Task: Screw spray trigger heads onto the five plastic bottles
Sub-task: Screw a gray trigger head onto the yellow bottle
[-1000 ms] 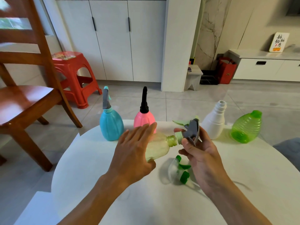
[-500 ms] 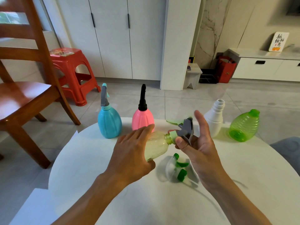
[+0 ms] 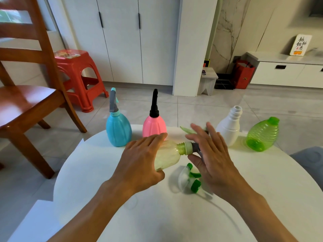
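Note:
My left hand [image 3: 141,159] grips a pale yellow-green bottle [image 3: 167,154] held on its side above the white round table [image 3: 97,172]. A grey trigger head with a light green collar [image 3: 191,147] sits on the bottle's neck. My right hand [image 3: 211,154] is at that head, thumb under it and fingers spread apart over it. A blue bottle [image 3: 118,130] and a pink bottle [image 3: 153,126] stand behind with heads on. A white bottle [image 3: 229,128] stands with an open neck. A green bottle [image 3: 262,134] lies tilted at the right. A loose white-and-green trigger head [image 3: 189,179] lies under my right hand.
A wooden chair [image 3: 26,95] stands left of the table, with a red plastic stool [image 3: 76,75] behind it. White cabinets and a pillar line the far wall. A grey cushion edge [image 3: 309,159] shows at the table's right.
My right hand's fingers have opened and rolled over the grey trigger head, which has turned on the bottle neck. The left hand keeps its grip on the bottle.

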Demonstrator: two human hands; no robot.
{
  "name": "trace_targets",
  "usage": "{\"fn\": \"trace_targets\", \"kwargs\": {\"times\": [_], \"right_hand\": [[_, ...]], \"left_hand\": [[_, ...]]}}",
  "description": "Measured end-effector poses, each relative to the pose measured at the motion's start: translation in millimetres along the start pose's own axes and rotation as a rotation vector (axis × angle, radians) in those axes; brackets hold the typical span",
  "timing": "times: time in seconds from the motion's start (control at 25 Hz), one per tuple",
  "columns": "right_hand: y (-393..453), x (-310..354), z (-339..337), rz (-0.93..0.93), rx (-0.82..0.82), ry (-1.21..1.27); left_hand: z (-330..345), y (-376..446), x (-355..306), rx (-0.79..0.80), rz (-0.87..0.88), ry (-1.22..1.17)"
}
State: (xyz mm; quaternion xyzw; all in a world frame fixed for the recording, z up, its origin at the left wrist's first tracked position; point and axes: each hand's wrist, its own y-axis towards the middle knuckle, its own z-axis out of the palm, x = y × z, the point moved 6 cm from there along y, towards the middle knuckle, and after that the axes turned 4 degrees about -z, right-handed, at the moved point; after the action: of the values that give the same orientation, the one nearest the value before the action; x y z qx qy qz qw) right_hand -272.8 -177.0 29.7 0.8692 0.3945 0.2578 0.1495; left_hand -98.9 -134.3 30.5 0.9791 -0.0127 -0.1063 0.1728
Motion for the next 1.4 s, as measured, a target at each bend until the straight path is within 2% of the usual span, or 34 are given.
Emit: {"fn": "trace_targets", "kwargs": {"times": [0.08,0.2,0.28,0.48,0.6,0.84,0.92,1.08,1.4], "right_hand": [[-1,4,-1,-0.064,0.009,0.038],[-5,2,5,0.057,0.143,0.242],[-8,-2,10,0.108,0.187,0.335],[-2,1,1,0.032,0.052,0.403],[-1,3,-8,-0.02,0.039,0.397],[-5,17,-3,-0.145,0.141,0.201],[-5,14,-1,-0.083,0.13,0.245],[-4,-1,2,0.159,0.093,0.518],[-7,-5,7,0.255,0.069,0.62]], "left_hand": [[3,-1,-1,0.056,0.057,0.045],[10,-3,1,0.139,0.092,0.046],[8,-3,3,0.131,0.081,0.024],[-4,-4,-2,0.007,0.1,0.028],[-2,-4,-3,0.023,0.121,0.031],[7,-6,6,0.19,0.148,0.015],[6,-5,7,0.175,0.138,0.013],[3,-5,0,0.081,0.167,0.074],[9,-2,-5,0.041,0.151,0.137]]}}
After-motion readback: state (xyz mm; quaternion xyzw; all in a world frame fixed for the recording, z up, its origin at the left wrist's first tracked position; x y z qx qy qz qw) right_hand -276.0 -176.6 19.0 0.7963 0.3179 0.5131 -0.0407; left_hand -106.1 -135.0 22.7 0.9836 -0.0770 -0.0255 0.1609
